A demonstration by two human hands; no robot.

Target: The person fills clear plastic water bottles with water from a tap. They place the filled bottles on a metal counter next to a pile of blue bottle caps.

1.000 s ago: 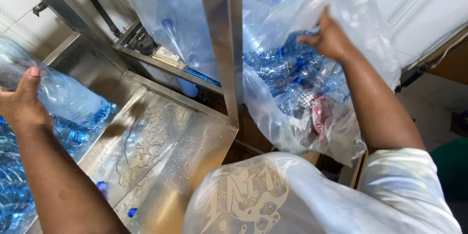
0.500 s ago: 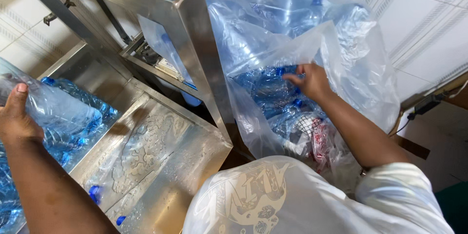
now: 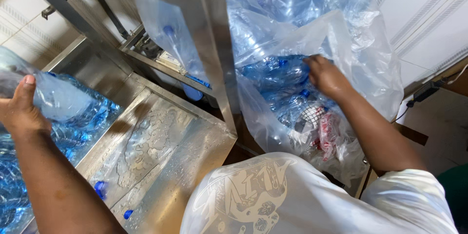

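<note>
My left hand [image 3: 20, 111] grips a clear plastic bottle [image 3: 51, 95] at the far left, above a heap of blue-tinted bottles [image 3: 12, 185] in a steel basin. My right hand [image 3: 327, 75] reaches into a big clear plastic bag [image 3: 370, 63] on the right and rests on a blue-tinted bottle with a blue cap [image 3: 278, 71]. The bag is full of several empty bottles. Whether the right hand's fingers close around that bottle is hidden.
A wet steel draining board [image 3: 161, 151] lies between the basin and the bag, with two blue caps [image 3: 100, 187] on it. A steel machine housing [image 3: 195, 15] stands behind, a bottle hanging inside. White tiled wall at right; my white printed shirt fills the bottom.
My right hand has gone from the bag's upper edge down into the bag onto the bottles. My left hand keeps its bottle and has barely moved. The view tilted slightly.
</note>
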